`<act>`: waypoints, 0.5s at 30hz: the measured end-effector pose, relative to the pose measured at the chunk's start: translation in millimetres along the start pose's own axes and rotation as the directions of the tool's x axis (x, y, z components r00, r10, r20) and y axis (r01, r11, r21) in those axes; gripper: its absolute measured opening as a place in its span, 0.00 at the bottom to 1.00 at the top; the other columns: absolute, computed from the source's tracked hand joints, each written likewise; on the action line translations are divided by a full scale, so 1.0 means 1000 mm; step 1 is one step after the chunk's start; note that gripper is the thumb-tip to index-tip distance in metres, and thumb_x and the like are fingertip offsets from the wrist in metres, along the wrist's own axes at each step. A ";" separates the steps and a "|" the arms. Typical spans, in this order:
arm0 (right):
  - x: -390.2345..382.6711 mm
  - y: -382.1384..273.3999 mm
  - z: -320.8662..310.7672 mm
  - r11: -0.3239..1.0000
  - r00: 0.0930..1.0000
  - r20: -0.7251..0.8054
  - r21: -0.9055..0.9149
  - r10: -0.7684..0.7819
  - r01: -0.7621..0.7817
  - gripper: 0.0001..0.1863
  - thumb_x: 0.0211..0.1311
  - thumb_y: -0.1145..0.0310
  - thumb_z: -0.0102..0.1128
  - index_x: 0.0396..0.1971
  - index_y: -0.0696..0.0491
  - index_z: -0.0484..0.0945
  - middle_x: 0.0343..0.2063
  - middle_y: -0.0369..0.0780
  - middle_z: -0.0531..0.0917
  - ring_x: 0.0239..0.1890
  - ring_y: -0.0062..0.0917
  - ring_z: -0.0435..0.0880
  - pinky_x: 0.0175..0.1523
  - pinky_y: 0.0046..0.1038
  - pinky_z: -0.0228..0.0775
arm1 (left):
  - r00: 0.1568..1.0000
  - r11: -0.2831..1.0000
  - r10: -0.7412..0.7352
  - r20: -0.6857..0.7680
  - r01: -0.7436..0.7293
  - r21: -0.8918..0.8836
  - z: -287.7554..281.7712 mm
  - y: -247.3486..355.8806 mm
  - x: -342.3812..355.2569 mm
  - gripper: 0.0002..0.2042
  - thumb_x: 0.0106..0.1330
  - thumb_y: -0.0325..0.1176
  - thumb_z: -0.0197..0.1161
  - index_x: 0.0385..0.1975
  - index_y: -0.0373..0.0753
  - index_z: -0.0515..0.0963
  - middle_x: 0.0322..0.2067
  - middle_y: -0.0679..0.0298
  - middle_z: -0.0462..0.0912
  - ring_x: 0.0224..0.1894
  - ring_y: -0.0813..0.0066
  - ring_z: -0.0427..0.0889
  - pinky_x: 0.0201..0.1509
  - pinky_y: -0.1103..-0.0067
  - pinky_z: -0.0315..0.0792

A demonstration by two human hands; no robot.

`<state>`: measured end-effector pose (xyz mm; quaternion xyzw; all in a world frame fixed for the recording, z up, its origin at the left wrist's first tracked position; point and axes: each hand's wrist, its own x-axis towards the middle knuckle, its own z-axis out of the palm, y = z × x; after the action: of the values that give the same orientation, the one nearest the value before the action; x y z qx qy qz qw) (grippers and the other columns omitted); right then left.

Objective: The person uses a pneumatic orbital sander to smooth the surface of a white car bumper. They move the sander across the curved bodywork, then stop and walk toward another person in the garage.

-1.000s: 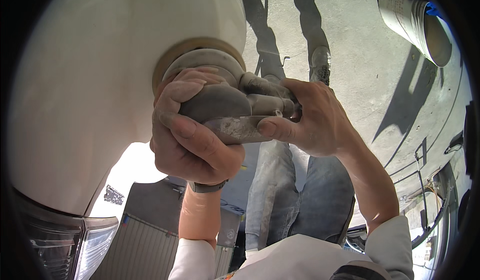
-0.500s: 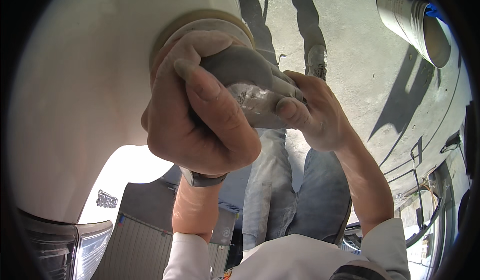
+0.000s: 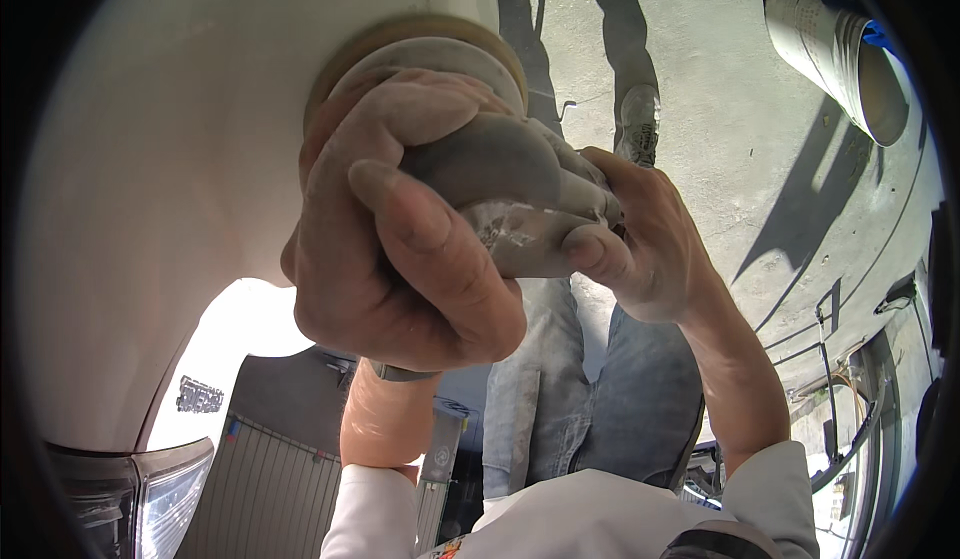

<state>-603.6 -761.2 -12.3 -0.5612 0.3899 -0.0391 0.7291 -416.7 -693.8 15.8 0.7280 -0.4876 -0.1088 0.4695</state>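
Note:
Both my hands are wrapped round a dusty grey power sander (image 3: 480,164), whose round tan-edged pad rests against a white car body panel (image 3: 170,159) on the left. My left hand (image 3: 400,239) grips the top of the sander, fingers curled over it and thumb along its side. My right hand (image 3: 640,244) holds the tool's grey handle from the right, thumb in front and fingers behind. The sander's housing is partly hidden under my fingers.
A tail lamp (image 3: 130,499) sits at lower left of the panel. My jeans and shoes stand below me on the concrete floor (image 3: 720,109). A white bucket (image 3: 810,39) with something blue lies at upper right. A grey ribbed shutter (image 3: 270,489) shows at the bottom.
Since a second ago the sander and both hands have moved up the frame along the panel, with my left hand now larger in view. The grip on the tool remains.

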 end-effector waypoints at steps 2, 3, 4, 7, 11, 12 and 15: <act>-0.019 -0.002 0.034 0.968 0.998 0.059 -0.251 0.016 0.000 0.47 0.43 0.19 0.72 0.26 0.57 0.78 0.13 0.39 0.78 0.17 0.31 0.82 0.26 0.35 0.72 | 1.000 1.000 0.022 -0.019 -0.022 0.001 -0.042 0.004 -0.032 0.20 0.82 0.41 0.41 0.39 0.31 0.75 0.29 0.56 0.84 0.30 0.60 0.85 0.41 0.64 0.80; -0.023 -0.002 0.056 0.946 0.984 0.151 -0.322 0.098 -0.045 0.46 0.41 0.20 0.74 0.25 0.56 0.78 0.13 0.39 0.79 0.17 0.32 0.82 0.27 0.35 0.73 | 0.998 0.994 0.063 0.001 -0.062 0.091 -0.064 0.007 -0.047 0.19 0.82 0.42 0.40 0.39 0.32 0.73 0.30 0.55 0.83 0.31 0.58 0.85 0.46 0.61 0.79; -0.024 -0.004 0.072 0.921 0.983 0.164 -0.390 0.079 -0.009 0.45 0.38 0.22 0.77 0.25 0.55 0.78 0.14 0.39 0.80 0.17 0.33 0.83 0.28 0.36 0.74 | 0.998 0.978 0.049 0.027 -0.053 0.202 -0.080 0.009 -0.064 0.19 0.82 0.42 0.39 0.42 0.33 0.72 0.30 0.55 0.83 0.32 0.58 0.86 0.51 0.58 0.77; -0.022 -0.017 0.080 0.873 0.955 0.252 -0.488 0.160 -0.017 0.43 0.38 0.23 0.78 0.23 0.55 0.78 0.13 0.38 0.79 0.18 0.33 0.83 0.28 0.38 0.75 | 0.998 0.968 0.000 0.068 -0.017 0.249 -0.100 0.011 -0.089 0.17 0.82 0.43 0.38 0.47 0.35 0.69 0.31 0.56 0.82 0.34 0.58 0.86 0.59 0.54 0.73; 0.001 -0.031 0.013 0.885 0.993 0.117 -0.466 0.034 0.025 0.45 0.41 0.21 0.75 0.23 0.56 0.80 0.12 0.38 0.79 0.18 0.30 0.83 0.27 0.35 0.72 | 0.989 0.993 0.110 -0.097 -0.106 0.043 -0.035 0.002 -0.042 0.17 0.83 0.42 0.39 0.45 0.36 0.72 0.28 0.58 0.82 0.31 0.60 0.85 0.49 0.63 0.77; 0.007 -0.032 -0.011 0.902 0.992 0.110 -0.432 0.063 -0.009 0.45 0.44 0.21 0.73 0.22 0.56 0.80 0.12 0.37 0.78 0.18 0.28 0.82 0.26 0.34 0.71 | 0.986 0.996 0.082 -0.142 -0.087 -0.030 -0.011 0.000 -0.022 0.18 0.83 0.42 0.40 0.41 0.35 0.74 0.26 0.60 0.80 0.28 0.64 0.82 0.43 0.68 0.77; 0.023 -0.020 -0.052 0.995 0.997 0.075 -0.103 -0.008 0.016 0.46 0.60 0.21 0.60 0.29 0.60 0.82 0.16 0.37 0.80 0.21 0.21 0.81 0.26 0.27 0.68 | 0.928 0.965 0.258 -0.269 -0.260 0.027 0.040 -0.011 0.025 0.22 0.84 0.42 0.43 0.33 0.33 0.77 0.19 0.67 0.76 0.20 0.75 0.76 0.29 0.80 0.74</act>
<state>-611.5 -820.9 -11.2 -0.6015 0.3607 -0.0024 0.7128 -422.4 -736.6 -6.5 0.6631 -0.5101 0.0521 0.5454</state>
